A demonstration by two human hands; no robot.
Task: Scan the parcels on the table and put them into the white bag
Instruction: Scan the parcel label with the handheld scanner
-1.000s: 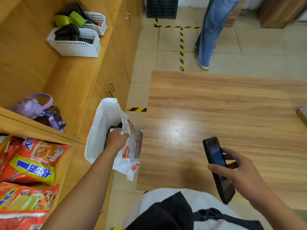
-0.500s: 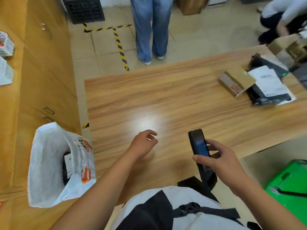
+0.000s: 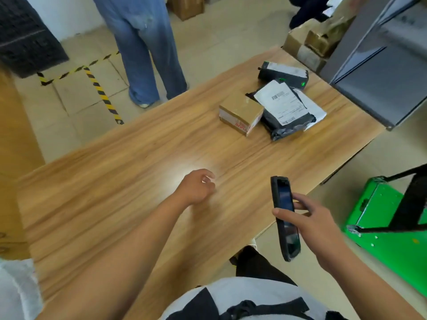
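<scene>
Three parcels lie at the far right of the wooden table (image 3: 115, 181): a brown cardboard box (image 3: 241, 113), a dark mailer with a white label (image 3: 287, 112) and a black parcel (image 3: 283, 73) behind them. My left hand (image 3: 198, 187) hovers over the table's middle, fingers loosely curled, holding nothing. My right hand (image 3: 309, 225) grips a black handheld scanner (image 3: 285, 218) near the table's front edge. Only a corner of the white bag (image 3: 16, 289) shows at the lower left.
A person in blue jeans (image 3: 147, 49) stands beyond the table. Brown boxes (image 3: 309, 40) and a grey cabinet (image 3: 381, 65) are at the far right. A green crate (image 3: 388, 239) sits on the floor to the right. A black crate (image 3: 25, 35) is at the far left.
My left hand left the white bag and moved out over the table. My view swung right, so the parcels came into sight and the bag slid to the lower left edge.
</scene>
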